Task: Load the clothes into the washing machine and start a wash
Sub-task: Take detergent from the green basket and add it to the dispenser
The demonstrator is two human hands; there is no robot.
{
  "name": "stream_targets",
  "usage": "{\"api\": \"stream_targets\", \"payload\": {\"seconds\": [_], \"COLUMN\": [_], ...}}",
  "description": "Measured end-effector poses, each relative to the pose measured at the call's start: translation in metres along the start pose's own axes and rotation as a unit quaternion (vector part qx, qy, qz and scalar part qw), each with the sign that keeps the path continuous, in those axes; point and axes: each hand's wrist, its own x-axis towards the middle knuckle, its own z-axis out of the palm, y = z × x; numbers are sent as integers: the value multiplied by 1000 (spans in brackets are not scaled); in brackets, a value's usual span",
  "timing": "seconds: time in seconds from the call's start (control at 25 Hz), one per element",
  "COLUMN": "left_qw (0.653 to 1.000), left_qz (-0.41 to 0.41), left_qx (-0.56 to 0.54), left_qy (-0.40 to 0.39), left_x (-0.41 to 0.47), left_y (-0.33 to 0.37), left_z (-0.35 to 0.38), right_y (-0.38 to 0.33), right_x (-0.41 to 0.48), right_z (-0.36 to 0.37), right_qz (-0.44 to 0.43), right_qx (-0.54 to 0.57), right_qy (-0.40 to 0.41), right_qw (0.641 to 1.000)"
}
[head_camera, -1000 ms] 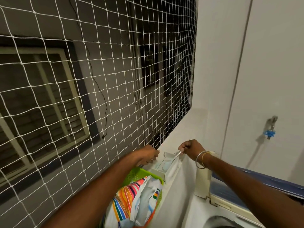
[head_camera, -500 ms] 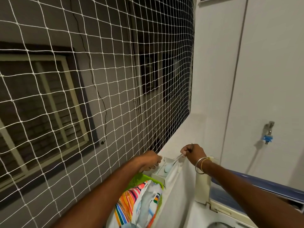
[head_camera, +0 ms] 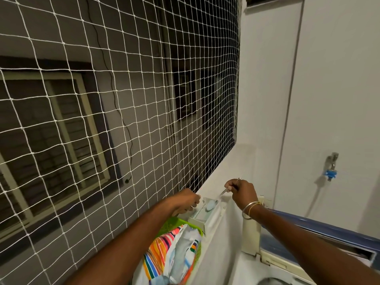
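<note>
On the white ledge stands a small white box (head_camera: 197, 218) with pale powder inside. My left hand (head_camera: 187, 199) grips its left side. My right hand (head_camera: 242, 192) pinches the handle of a metal spoon (head_camera: 223, 191), whose bowl dips into the box. Below the box, a green laundry basket (head_camera: 170, 224) holds striped, colourful clothes (head_camera: 162, 251). The white top-loading washing machine (head_camera: 273, 264) sits at the bottom right with its blue lid (head_camera: 308, 224) raised. Only a sliver of the drum opening shows.
A white safety net (head_camera: 123, 99) covers the opening on the left, right behind my left hand. A wall tap with a blue fitting (head_camera: 330, 168) sticks out at the right. White walls close in the corner behind the machine.
Both hands stay at the box, and the spoon's bowl stays in the powder. My right hand has shifted very slightly. The view has tilted a little.
</note>
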Motion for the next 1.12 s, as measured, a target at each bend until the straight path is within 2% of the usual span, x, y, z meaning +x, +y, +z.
{"api": "stream_targets", "payload": {"seconds": [0.2,0.32,0.4,0.48,0.72,0.96,1.12], "left_qw": [1000,999,999,998,997,994,994], "left_qz": [6,18,24,22,12,21,23], "left_qx": [-19,-31,-37,-43,-71,-96,-92], "left_qy": [-9,7,21,30,22,38,55], "left_x": [-11,-21,-29,-37,-48,-65,-76], "left_y": [4,9,15,20,27,29,29], "left_z": [0,-6,-8,-7,0,-2,-4], "right_y": [-8,-14,-21,-28,-72,-106,-113], "right_x": [-12,-15,-17,-23,-63,-103,-123], "right_z": [-11,-25,-35,-46,-76,-75,-52], "right_qz": [0,73,137,160,114,31,8], "right_qx": [63,138,210,243,298,256,213], "right_qy": [62,71,79,82,-3,-76,-110], "right_qw": [996,985,965,953,948,963,971]}}
